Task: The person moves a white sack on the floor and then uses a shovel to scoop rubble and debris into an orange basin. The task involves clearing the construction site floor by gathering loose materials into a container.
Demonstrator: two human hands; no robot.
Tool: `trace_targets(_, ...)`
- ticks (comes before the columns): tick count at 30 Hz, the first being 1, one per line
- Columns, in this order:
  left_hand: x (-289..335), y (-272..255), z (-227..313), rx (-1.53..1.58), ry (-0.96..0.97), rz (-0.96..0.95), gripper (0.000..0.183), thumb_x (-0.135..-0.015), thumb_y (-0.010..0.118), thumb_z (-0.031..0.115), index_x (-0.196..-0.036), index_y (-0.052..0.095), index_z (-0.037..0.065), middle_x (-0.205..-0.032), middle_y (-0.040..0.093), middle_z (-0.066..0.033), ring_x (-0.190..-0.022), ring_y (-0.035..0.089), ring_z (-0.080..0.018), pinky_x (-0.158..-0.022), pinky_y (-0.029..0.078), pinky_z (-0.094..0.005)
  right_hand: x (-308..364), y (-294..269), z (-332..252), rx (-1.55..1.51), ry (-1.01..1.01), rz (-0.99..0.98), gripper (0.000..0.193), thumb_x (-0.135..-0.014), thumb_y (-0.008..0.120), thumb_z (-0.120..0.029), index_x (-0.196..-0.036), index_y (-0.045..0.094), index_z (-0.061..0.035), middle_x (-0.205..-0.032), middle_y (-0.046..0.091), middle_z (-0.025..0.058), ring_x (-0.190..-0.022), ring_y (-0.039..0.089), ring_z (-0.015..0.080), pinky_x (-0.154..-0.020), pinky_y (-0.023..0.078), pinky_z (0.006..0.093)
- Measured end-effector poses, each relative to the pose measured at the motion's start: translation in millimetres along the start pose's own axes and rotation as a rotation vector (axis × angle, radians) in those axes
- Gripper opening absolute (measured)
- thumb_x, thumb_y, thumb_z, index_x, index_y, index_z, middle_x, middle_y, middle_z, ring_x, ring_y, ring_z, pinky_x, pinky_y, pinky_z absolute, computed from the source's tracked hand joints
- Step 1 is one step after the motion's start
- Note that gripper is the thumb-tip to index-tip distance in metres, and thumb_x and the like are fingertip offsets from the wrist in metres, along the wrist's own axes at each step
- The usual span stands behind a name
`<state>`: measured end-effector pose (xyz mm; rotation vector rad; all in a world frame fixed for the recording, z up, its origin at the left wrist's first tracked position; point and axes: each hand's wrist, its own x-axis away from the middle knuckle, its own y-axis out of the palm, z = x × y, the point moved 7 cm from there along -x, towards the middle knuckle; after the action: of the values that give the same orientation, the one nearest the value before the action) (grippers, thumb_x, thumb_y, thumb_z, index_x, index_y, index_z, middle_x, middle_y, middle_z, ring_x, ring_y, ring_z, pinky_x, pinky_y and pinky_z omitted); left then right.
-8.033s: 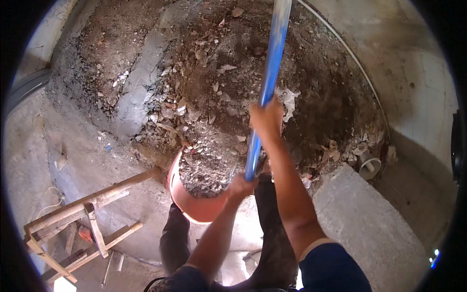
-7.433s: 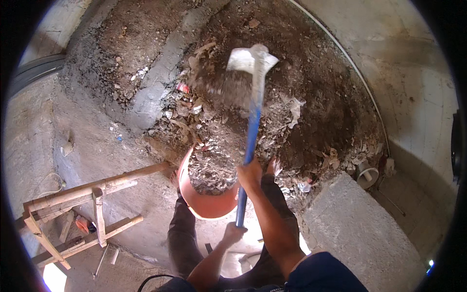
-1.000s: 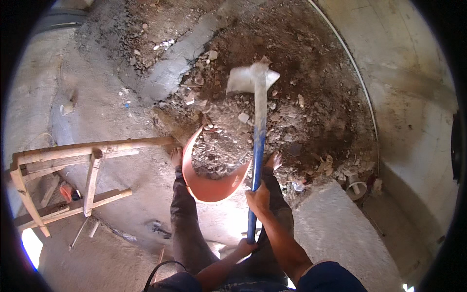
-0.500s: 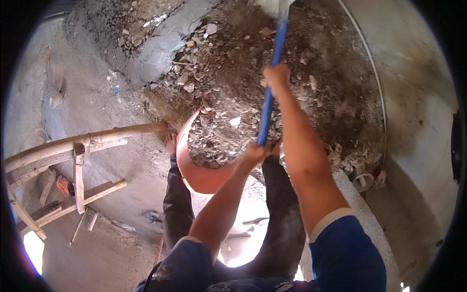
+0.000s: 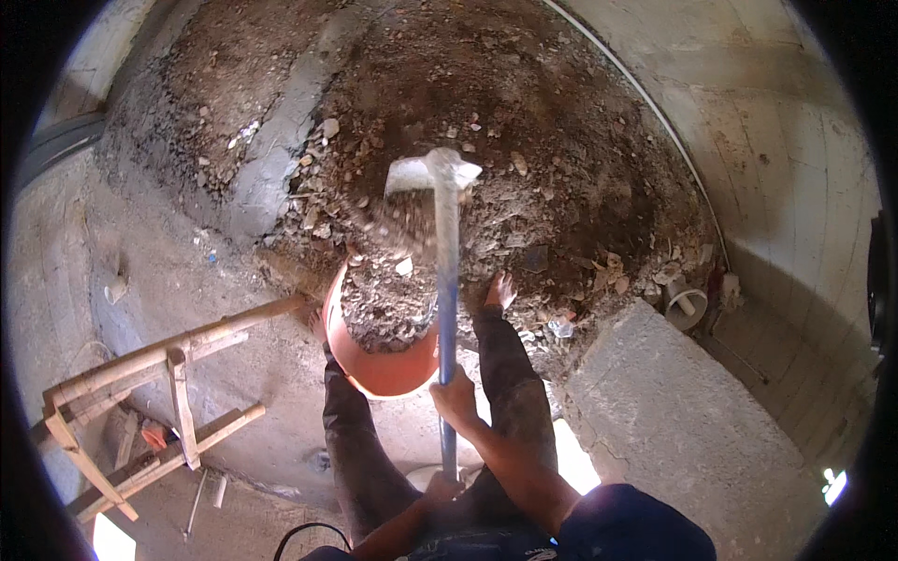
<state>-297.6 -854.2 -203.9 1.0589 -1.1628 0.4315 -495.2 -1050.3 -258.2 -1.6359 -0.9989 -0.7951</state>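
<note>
A hoe [image 5: 447, 280] with a long blue handle runs upright through the middle of the picture, its pale metal head over the rubble. My right hand [image 5: 456, 400] is wrapped round the handle partway down. Close to my body, my left hand [image 5: 441, 488] grips the handle's lower end. Beneath the hoe's head, loose soil and stones look blurred. An orange-red curved container [image 5: 385, 376] lies between my feet, its mouth facing the rubble pile [image 5: 552, 178], with soil and small stones inside it.
A wooden trestle [image 5: 178, 360] stands at left. On the right are a concrete slab [image 5: 683, 383] and a white plastic pipe piece [image 5: 685, 305]. A thin white pipe [image 5: 645, 101] runs along the wall. My bare right foot [image 5: 501, 289] rests at the rubble's edge.
The hoe has been drawn back toward me, its head now nearer the container. Both hands have come down close to my body, still on the handle.
</note>
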Motion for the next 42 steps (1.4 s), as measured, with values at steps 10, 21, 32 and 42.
trace_targets(10,-266.9,12.7,365.9,-0.552,0.548,0.391,0.033,-0.072,0.069,0.025,-0.085,0.064,-0.005,-0.072,0.063,-0.0235,-0.07,0.065,-0.0322,-0.06,0.049,-0.044,-283.5,-209.0,-185.2,-0.089,-0.463,0.575,0.023,-0.072,0.064,-0.003,-0.09,0.051,0.0046,-0.062,0.055,0.0113,-0.048,0.057,0.0185,-0.04,0.044,0.0325)
trace_targets(21,-314.8,-33.7,382.9,-0.451,0.657,0.305,0.027,-0.077,0.061,0.026,-0.09,0.065,0.003,-0.07,0.063,-0.0126,-0.058,0.061,-0.0255,-0.054,0.049,-0.0359,-411.1,-145.6,-200.2,0.067,-0.251,0.366,0.027,-0.075,0.065,-0.015,-0.09,0.063,0.0077,-0.084,0.066,0.0265,-0.083,0.067,0.0374,-0.073,0.053,0.0437)
trace_targets(32,-103.8,-28.0,164.1,0.065,0.074,0.187,0.013,-0.074,0.062,0.009,-0.064,0.059,0.001,-0.049,0.051,-0.0048,-0.037,0.047,-0.0148,-0.035,0.039,-0.0293,-192.0,-50.1,-81.8,0.127,-0.13,0.261,0.031,-0.073,0.057,-0.008,-0.1,0.054,0.006,-0.08,0.063,0.0258,-0.077,0.064,0.0406,-0.068,0.051,0.048)
trace_targets(42,-7.0,-42.1,-2.2,-0.391,0.077,0.237,0.014,-0.072,0.067,0.01,-0.066,0.057,0.003,-0.057,0.057,-0.0078,-0.05,0.056,-0.0188,-0.049,0.046,-0.0354,-11.7,-4.6,11.7,-0.106,0.068,0.019,0.059,-0.074,0.063,-0.01,-0.127,0.039,0.0001,-0.083,0.061,0.0191,-0.074,0.065,0.0268,-0.062,0.051,0.0374)
